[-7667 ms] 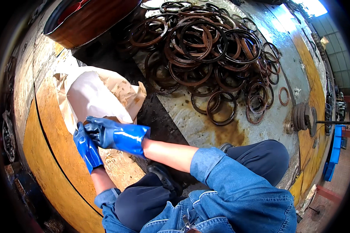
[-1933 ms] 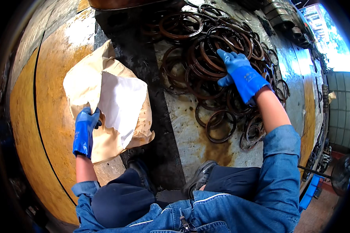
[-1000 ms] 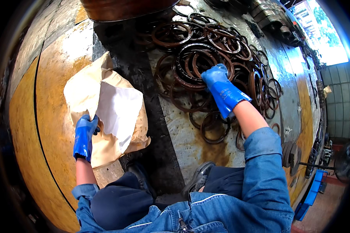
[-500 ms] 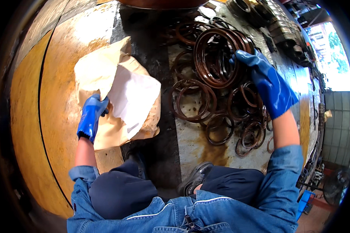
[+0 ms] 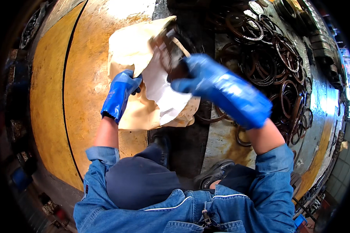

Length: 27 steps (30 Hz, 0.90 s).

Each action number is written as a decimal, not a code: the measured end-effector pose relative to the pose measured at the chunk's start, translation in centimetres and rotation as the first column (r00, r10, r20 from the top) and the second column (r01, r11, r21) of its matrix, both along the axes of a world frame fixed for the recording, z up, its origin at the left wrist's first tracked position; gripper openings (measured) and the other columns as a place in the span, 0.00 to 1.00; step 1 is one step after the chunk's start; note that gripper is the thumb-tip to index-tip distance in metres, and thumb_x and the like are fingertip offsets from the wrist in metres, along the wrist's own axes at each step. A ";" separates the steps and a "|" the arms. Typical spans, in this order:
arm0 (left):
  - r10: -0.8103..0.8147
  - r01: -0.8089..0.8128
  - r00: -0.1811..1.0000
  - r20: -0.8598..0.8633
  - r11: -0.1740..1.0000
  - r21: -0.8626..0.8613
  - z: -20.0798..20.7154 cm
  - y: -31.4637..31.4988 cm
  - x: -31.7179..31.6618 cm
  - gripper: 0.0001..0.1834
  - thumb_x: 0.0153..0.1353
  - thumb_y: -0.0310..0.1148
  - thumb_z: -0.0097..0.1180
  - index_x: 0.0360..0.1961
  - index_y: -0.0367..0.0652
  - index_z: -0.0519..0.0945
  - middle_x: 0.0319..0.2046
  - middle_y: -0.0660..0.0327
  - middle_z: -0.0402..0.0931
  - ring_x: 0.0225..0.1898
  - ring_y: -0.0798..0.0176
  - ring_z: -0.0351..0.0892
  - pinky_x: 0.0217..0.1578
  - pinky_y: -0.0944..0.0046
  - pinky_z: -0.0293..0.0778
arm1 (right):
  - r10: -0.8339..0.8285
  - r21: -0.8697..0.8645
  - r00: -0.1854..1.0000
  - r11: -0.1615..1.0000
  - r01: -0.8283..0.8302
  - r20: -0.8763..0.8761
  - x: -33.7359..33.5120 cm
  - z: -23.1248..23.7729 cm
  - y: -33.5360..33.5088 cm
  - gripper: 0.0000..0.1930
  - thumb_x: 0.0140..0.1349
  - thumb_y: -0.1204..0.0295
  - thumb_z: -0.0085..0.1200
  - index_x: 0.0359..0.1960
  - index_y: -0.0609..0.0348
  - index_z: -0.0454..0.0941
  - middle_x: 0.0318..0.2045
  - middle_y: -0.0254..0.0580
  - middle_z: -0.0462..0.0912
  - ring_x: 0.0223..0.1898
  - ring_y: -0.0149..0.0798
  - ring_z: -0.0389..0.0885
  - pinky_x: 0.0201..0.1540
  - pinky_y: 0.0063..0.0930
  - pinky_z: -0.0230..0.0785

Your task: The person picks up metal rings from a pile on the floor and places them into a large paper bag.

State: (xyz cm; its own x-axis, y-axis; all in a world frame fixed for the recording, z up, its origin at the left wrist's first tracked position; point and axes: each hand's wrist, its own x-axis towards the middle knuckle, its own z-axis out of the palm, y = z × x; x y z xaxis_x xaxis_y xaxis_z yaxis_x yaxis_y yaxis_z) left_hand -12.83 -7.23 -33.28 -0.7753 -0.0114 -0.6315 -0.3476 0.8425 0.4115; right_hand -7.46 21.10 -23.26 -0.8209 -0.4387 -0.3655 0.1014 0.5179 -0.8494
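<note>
My left hand (image 5: 119, 94), in a blue glove, grips the edge of a tan paper sack (image 5: 133, 50) with a white lining, holding its mouth apart. My right hand (image 5: 210, 83), also gloved and blurred by motion, is over the sack's mouth and shut on a dark ring (image 5: 171, 48), which sits partly inside the opening. A heap of dark rusty rings (image 5: 268, 58) lies to the right of the sack on the floor.
The sack rests on a yellow-orange floor (image 5: 58, 101) with a curved black line. My knees and a dark shoe (image 5: 214, 176) are below the sack. More metal parts (image 5: 319, 35) line the upper right edge.
My right hand has left the ring heap and swung left to the sack's mouth with a ring in it. My left hand has stayed on the sack's edge.
</note>
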 end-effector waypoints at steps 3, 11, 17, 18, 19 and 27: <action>0.097 -0.094 0.995 -0.025 0.993 0.075 2.7 -1.2 0.5 0.18 0.64 0.45 0.62 0.35 0.39 0.85 0.24 0.56 0.86 0.24 0.66 0.84 0.30 0.64 0.79 | 0.425 0.480 0.905 0.794 -0.372 -0.001 3.0 -5.0 -3.7 0.18 0.54 0.69 0.65 0.50 0.49 0.84 0.40 0.45 0.87 0.47 0.55 0.85 0.49 0.45 0.78; 0.040 -0.047 0.992 -0.117 0.997 -0.059 4.6 -0.2 1.4 0.18 0.62 0.42 0.68 0.29 0.36 0.81 0.19 0.59 0.81 0.19 0.68 0.80 0.23 0.66 0.76 | 0.605 0.531 0.797 0.672 -0.515 0.007 4.7 -9.0 -6.4 0.14 0.53 0.73 0.61 0.44 0.52 0.84 0.38 0.45 0.88 0.44 0.50 0.87 0.41 0.44 0.80; 0.112 -0.125 0.979 -0.173 0.990 -0.068 7.3 -0.4 1.0 0.15 0.61 0.39 0.69 0.28 0.38 0.81 0.17 0.59 0.79 0.17 0.68 0.77 0.21 0.67 0.71 | 0.633 0.580 0.629 0.744 -0.332 -0.451 1.6 -7.5 -7.2 0.06 0.51 0.72 0.61 0.30 0.50 0.89 0.28 0.41 0.88 0.35 0.47 0.89 0.36 0.42 0.80; 0.132 -0.146 0.970 -0.204 0.988 -0.056 7.4 -0.9 0.9 0.15 0.60 0.39 0.69 0.27 0.37 0.82 0.17 0.58 0.79 0.17 0.68 0.78 0.21 0.66 0.72 | 0.655 0.609 0.604 0.723 -0.326 -0.454 0.7 -7.6 -7.6 0.07 0.53 0.70 0.60 0.31 0.50 0.89 0.29 0.41 0.88 0.36 0.46 0.89 0.37 0.41 0.80; 0.109 -0.132 0.974 -0.199 0.986 -0.104 7.9 -1.2 1.0 0.15 0.60 0.38 0.69 0.28 0.37 0.81 0.18 0.58 0.80 0.17 0.68 0.77 0.20 0.67 0.72 | 0.682 0.637 0.573 0.699 -0.325 -0.456 0.0 -7.9 -8.2 0.08 0.55 0.69 0.60 0.33 0.49 0.90 0.31 0.41 0.89 0.36 0.45 0.89 0.38 0.40 0.80; 0.136 -0.118 0.988 -0.078 0.971 0.207 9.8 2.3 1.3 0.13 0.59 0.34 0.69 0.28 0.38 0.79 0.16 0.60 0.76 0.16 0.68 0.75 0.19 0.67 0.70 | 0.574 0.764 0.694 0.643 -0.054 -0.435 -11.2 -11.2 -13.2 0.14 0.66 0.61 0.52 0.46 0.44 0.88 0.44 0.37 0.89 0.50 0.42 0.86 0.51 0.42 0.74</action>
State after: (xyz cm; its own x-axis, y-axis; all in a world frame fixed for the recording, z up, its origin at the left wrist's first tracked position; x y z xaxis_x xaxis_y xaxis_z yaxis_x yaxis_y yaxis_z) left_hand -11.54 -4.90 -23.43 -0.8300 0.0068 -0.5577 -0.3996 0.6903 0.6031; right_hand -18.63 7.90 -34.46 -0.8082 -0.5688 -0.1526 -0.5679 0.8213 -0.0539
